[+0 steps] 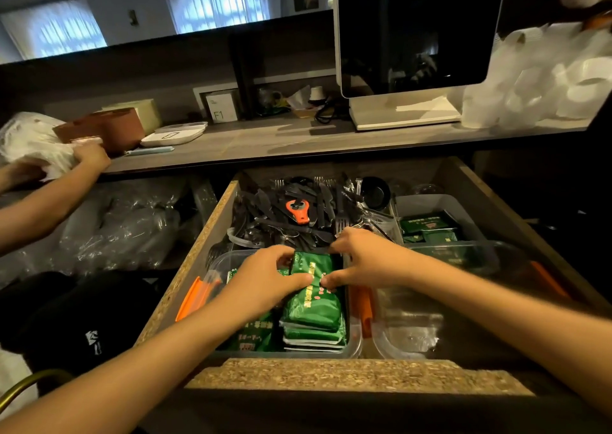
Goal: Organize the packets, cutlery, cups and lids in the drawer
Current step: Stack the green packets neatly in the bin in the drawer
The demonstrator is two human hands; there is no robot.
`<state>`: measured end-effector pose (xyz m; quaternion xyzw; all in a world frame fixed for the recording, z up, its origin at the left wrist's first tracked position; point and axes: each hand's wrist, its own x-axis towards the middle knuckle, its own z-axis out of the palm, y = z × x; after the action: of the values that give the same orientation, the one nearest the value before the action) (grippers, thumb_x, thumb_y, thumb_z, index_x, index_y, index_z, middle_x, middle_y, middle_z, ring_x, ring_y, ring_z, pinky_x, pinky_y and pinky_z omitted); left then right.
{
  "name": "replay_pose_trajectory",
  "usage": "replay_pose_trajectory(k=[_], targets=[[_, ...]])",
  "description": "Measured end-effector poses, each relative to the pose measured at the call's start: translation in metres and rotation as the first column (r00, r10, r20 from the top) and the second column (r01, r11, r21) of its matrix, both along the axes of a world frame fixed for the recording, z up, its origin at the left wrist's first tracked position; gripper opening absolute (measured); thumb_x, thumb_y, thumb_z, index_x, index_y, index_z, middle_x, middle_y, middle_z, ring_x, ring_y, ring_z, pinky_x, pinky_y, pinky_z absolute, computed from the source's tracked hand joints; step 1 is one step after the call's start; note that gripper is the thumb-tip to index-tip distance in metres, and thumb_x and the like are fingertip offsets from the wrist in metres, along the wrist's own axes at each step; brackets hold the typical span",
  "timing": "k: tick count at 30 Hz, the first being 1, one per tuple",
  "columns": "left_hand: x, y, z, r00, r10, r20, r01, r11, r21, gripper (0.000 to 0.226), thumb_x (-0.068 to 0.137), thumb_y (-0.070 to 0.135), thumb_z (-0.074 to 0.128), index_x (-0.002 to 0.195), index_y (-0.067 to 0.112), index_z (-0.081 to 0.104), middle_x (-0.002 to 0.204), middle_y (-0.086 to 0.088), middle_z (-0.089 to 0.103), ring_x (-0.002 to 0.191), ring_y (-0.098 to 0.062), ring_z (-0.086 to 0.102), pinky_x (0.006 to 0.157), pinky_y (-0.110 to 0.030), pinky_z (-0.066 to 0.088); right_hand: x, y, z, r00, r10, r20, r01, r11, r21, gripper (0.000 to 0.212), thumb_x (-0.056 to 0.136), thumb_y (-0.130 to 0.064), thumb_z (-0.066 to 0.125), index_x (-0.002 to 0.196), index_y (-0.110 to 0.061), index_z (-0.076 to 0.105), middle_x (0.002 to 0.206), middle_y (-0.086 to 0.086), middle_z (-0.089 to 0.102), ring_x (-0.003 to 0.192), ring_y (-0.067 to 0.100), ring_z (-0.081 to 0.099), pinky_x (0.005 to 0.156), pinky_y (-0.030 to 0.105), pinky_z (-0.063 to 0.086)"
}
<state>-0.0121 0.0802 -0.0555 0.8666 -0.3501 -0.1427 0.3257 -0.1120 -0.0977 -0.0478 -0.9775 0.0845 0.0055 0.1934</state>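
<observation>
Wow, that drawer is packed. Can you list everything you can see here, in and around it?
Green packets: a stack, green, front-left clear tub.
Clear tub: one, orange clips, drawer front left.
Second clear tub: one, looks empty, front right.
Dark green packets: several, small tub at back right.
Cutlery: a heap, black, drawer back.
Opener: one, orange, on the cutlery.
Small round cup: one, black, drawer back.
Screen: one, white frame, counter.
Clear cups and lids: a pile, counter right.
Scale: one, white, counter left.
Another person's hand: on a white bag, far left.
Left hand, right hand: both on the green packets.
</observation>
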Motion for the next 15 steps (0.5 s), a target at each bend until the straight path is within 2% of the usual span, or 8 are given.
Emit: replay_pose_trajectory(k=[2, 4, 6, 8, 10, 12, 13, 15], targets=[[0.002, 0.001, -0.001, 1.0, 0.03, 0.001, -0.03, 1.0, -0.008, 0.063, 0.079, 0.033, 0.083, 0.135, 0.023, 0.056, 0.12, 0.005, 0.061, 0.105, -0.021, 0.064, 0.09, -0.043, 0.057, 0.002, 0.0, -0.005, 1.0, 0.002, -0.007, -0.002, 1.0, -0.024, 0.071, 0.082, -0.057, 0.068, 0.139, -0.017, 0.051, 0.129, 0.005, 0.047, 0.124, 0.02, 0.043, 0.099, 0.032, 0.041], [0.003, 0.002, -0.003, 0.999, 0.007, -0.042, -0.007, 1.0, -0.014, 0.061, 0.079, 0.028, 0.084, 0.133, 0.024, 0.057, 0.114, 0.008, 0.059, 0.108, -0.012, 0.059, 0.09, -0.038, 0.056, 0.002, -0.001, -0.005, 0.998, 0.015, 0.063, -0.015, 1.0, 0.005, 0.073, 0.08, -0.054, 0.072, 0.143, -0.025, 0.047, 0.127, 0.001, 0.047, 0.12, 0.017, 0.045, 0.097, 0.029, 0.041], [0.003, 0.002, -0.007, 0.992, 0.0, -0.129, -0.005, 0.999, -0.041, 0.054, 0.079, 0.027, 0.083, 0.128, 0.028, 0.058, 0.111, 0.009, 0.059, 0.109, -0.007, 0.058, 0.077, -0.028, 0.056, 0.001, -0.003, -0.003, 0.984, 0.038, 0.174, -0.044, 0.999, 0.03, 0.063, 0.079, -0.047, 0.076, 0.135, -0.03, 0.054, 0.12, -0.004, 0.049, 0.11, 0.01, 0.048, 0.09, 0.023, 0.041], [0.003, 0.002, -0.011, 0.983, -0.001, -0.182, -0.007, 0.999, -0.047, 0.052, 0.08, 0.028, 0.083, 0.125, 0.03, 0.058, 0.113, 0.003, 0.06, 0.105, -0.008, 0.06, 0.063, -0.021, 0.053, -0.001, -0.007, 0.001, 0.966, 0.091, 0.243, -0.097, 0.995, 0.012, 0.039, 0.082, -0.04, 0.075, 0.118, -0.029, 0.068, 0.113, -0.007, 0.055, 0.101, 0.004, 0.051, 0.086, 0.021, 0.041], [0.002, 0.001, -0.013, 0.967, 0.003, -0.256, -0.018, 0.998, -0.057, 0.05, 0.082, 0.025, 0.081, 0.126, 0.028, 0.057, 0.116, -0.003, 0.059, 0.097, -0.011, 0.062, 0.054, -0.017, 0.052, -0.002, -0.009, 0.002, 0.965, 0.137, 0.222, -0.144, 0.989, 0.016, 0.024, 0.087, -0.039, 0.07, 0.106, -0.025, 0.074, 0.108, -0.008, 0.062, 0.095, 0.003, 0.056, 0.086, 0.024, 0.046], [0.001, 0.001, -0.01, 0.943, 0.009, -0.333, -0.034, 0.997, -0.069, 0.048, 0.085, 0.025, 0.079, 0.127, 0.026, 0.057, 0.118, -0.006, 0.058, 0.091, -0.015, 0.063, 0.052, -0.017, 0.052, 0.001, -0.01, -0.002, 0.972, 0.119, 0.204, -0.136, 0.988, 0.07, 0.024, 0.092, -0.039, 0.064, 0.102, -0.02, 0.075, 0.105, -0.006, 0.066, 0.092, 0.005, 0.061, 0.083, 0.028, 0.05], [0.001, 0.001, -0.008, 0.946, 0.003, -0.324, -0.027, 0.997, -0.068, 0.046, 0.086, 0.027, 0.078, 0.126, 0.027, 0.056, 0.119, -0.003, 0.058, 0.092, -0.015, 0.064, 0.055, -0.019, 0.053, 0.003, -0.014, -0.003, 0.971, 0.084, 0.224, -0.112, 0.987, 0.118, 0.026, 0.093, -0.038, 0.062, 0.101, -0.017, 0.076, 0.102, -0.003, 0.068, 0.088, 0.008, 0.063, 0.081, 0.03, 0.051], [0.003, -0.001, 0.0, 0.992, -0.008, -0.129, 0.001, 0.999, -0.051, 0.042, 0.089, 0.035, 0.073, 0.127, 0.03, 0.056, 0.118, 0.007, 0.059, 0.1, -0.012, 0.062, 0.07, -0.029, 0.058, 0.004, -0.023, 0.0, 0.953, -0.034, 0.3, -0.052, 0.961, 0.272, 0.028, 0.094, -0.04, 0.059, 0.097, -0.018, 0.077, 0.095, 0.007, 0.071, 0.077, 0.016, 0.066, 0.073, 0.037, 0.054]])
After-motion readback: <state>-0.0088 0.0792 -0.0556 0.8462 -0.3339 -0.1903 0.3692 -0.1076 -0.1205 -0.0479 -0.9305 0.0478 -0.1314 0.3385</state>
